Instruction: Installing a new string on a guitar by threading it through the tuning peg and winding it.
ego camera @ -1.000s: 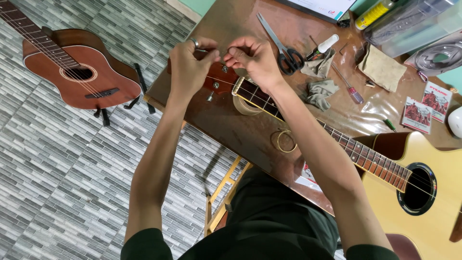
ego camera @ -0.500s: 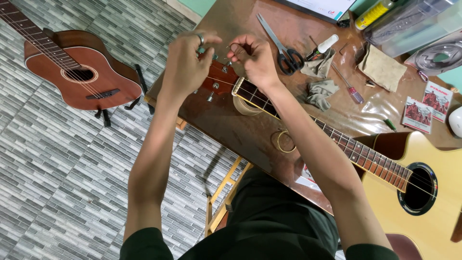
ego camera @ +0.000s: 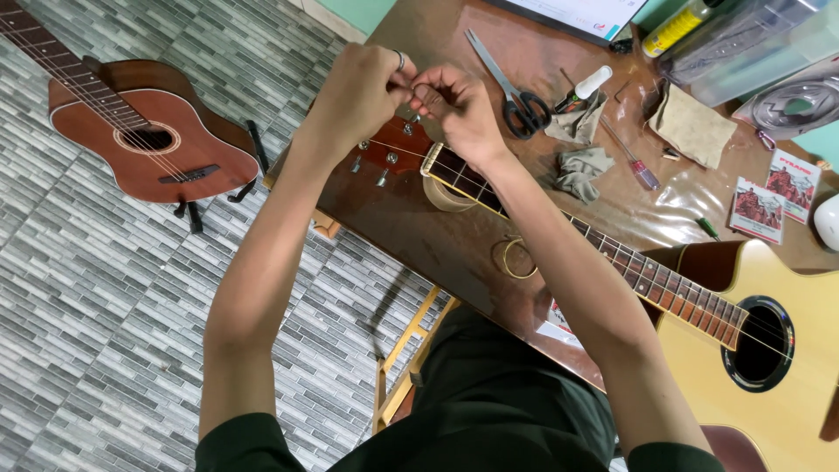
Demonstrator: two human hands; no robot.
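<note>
The brown wooden bench [ego camera: 437,245] fills the upper right of the frame, carrying the pale-bodied acoustic guitar [ego camera: 786,350], whose reddish headstock [ego camera: 389,153] lies under the hands at upper centre. Since the earlier frame, the left hand [ego camera: 363,87] and right hand [ego camera: 459,109] have drawn closer, fingertips now touching, both pinched on a thin guitar string [ego camera: 411,150]. A clear plastic box [ego camera: 760,44] sits at upper right; its contents are unclear.

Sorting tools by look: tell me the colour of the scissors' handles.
Black handles on the scissors, with silver blades; seen in the head view, the only one.
</note>
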